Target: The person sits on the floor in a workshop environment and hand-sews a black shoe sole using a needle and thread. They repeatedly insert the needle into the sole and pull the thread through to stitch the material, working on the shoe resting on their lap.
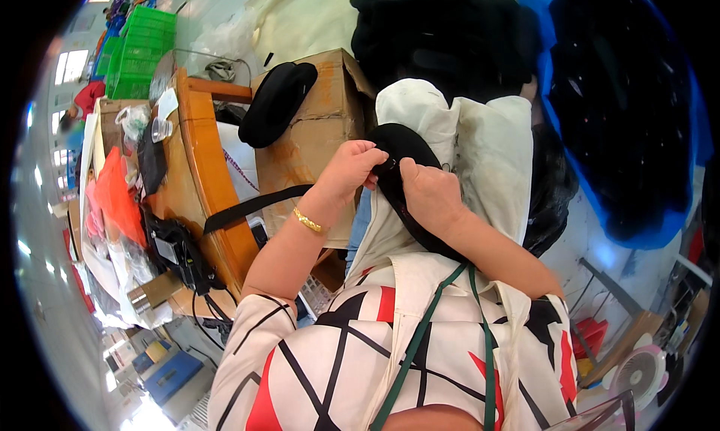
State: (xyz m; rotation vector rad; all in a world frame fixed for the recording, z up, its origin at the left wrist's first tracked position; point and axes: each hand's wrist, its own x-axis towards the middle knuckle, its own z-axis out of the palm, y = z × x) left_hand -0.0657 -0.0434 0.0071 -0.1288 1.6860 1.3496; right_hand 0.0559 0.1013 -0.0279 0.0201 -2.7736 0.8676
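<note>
A black felt hat rests on my lap over a pale apron. At its upper left part my left hand is closed, thumb and fingers pinched at the hat; any small thing between the fingertips is too small to make out. From the other side my right hand grips the hat, fingers curled and thumb pressed toward the left fingertips. A black strap runs from the table edge toward my left forearm. Another black hat sits at the left edge of a cardboard box.
At left stands a wooden table with an orange plastic bag and a black device with cables. Black items are heaped ahead. A blue-lined bag of dark things is at right, a fan lower right.
</note>
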